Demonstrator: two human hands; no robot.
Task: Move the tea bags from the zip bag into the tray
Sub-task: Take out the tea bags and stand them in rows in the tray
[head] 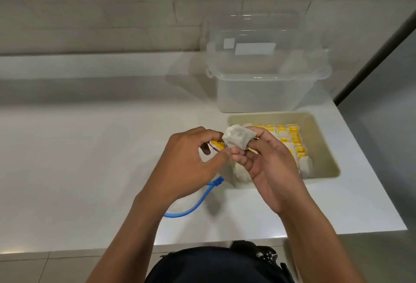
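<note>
Tea bags, white paper with yellow tags, are split between both hands and the tray. Leftmost, on the white counter (90,159), lies the clear zip bag with a blue seal strip (193,204), mouth open toward the hands, partly hidden beneath the left forearm; whether any contents remain cannot be told. Left hand (186,161): fingers curled, pinching a yellow-tagged bag at its tag end. Right hand (267,170): fingers and thumb curled round a crumpled white tea bag (238,139), held raised between both hands, above the tray's near-left corner. Right of the hands, the beige rectangular tray (324,147) holds rows of tea bags standing on edge, yellow tags up, rows running away from the person. Judgement: the right hand is nearer; the tray's free space lies just right of and below the held bag. Behind the tray stands a clear plastic lidded box (265,80).
</note>
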